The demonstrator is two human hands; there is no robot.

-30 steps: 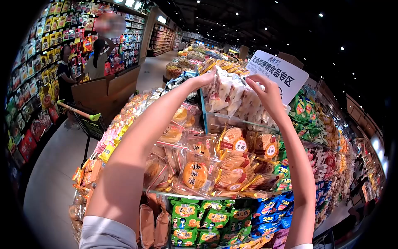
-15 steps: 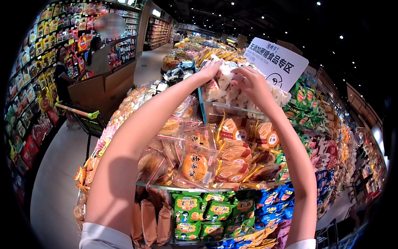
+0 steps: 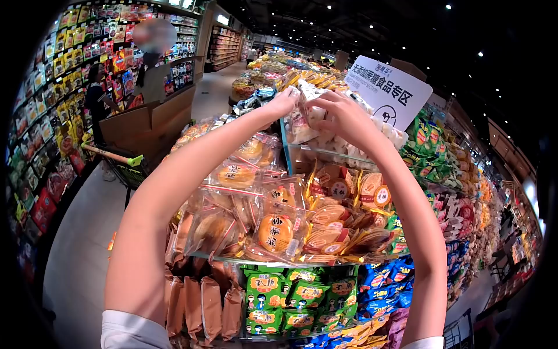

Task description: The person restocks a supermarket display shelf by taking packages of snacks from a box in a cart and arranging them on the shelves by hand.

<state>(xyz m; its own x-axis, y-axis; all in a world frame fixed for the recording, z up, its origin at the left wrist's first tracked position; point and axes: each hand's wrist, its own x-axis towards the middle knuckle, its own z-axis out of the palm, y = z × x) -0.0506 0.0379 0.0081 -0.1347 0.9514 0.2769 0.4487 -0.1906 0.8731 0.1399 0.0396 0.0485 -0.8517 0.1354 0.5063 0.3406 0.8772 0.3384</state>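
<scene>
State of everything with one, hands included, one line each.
Left hand: at white packets, grip unclear
Right hand: fingers bent over packets, grip unclear
White packets: heaped
Sign: tilted
Cardboard box: open
Round cakes: wrapped
Green packets: stacked

On my left I see a cart [image 3: 125, 171], a cardboard box [image 3: 136, 132] and two people [image 3: 154, 81] by shelves of bagged goods [image 3: 36, 106]. Below me, green packets [image 3: 264, 291] sit between brown packets [image 3: 211, 303] and blue packets [image 3: 381, 298]; beyond stands a white sign [image 3: 390, 93].
</scene>
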